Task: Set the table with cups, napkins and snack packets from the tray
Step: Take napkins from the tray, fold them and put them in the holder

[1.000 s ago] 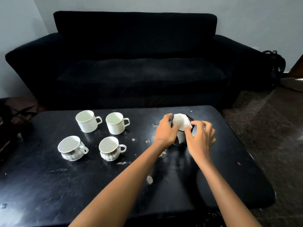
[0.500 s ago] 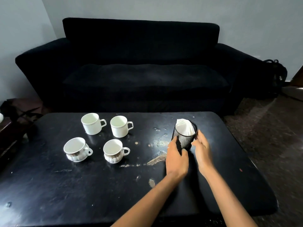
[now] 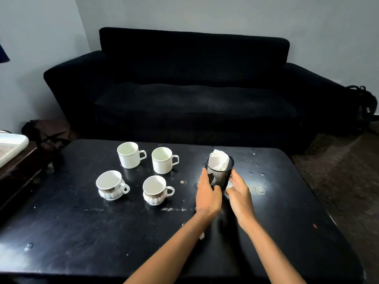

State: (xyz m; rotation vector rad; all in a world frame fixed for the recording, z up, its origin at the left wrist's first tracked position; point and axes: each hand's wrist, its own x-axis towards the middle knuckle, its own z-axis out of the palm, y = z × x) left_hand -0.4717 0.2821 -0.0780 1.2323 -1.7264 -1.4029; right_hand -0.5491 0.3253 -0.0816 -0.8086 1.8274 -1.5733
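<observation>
A black wire-mesh cylindrical holder (image 3: 219,173) stood upright on the scuffed black coffee table (image 3: 102,232), toward its far right part, with folded white paper napkins (image 3: 219,161) sticking up out of its open top. The left hand (image 3: 208,193) cupped the holder's left side, its fingers and thumb curled against the mesh (a thin ring showed on one finger). The right hand (image 3: 240,193) was closed round the lower right side of the holder in the same way, so both hands were grasping it, one on each flank.

To the left of the holder, well apart from it, four white cups stood in two rows. The far row had a plain straight-sided white mug (image 3: 129,154) and a second plain white mug (image 3: 163,160) just beside it, their handles pointing right. The near row had a ribbed white cup with a dark patterned band (image 3: 110,185) and a matching ribbed cup (image 3: 154,190).

A white tray (image 3: 12,146) lay on a low dark stand at the left edge. A black fabric sofa (image 3: 192,89) stood behind the table.
</observation>
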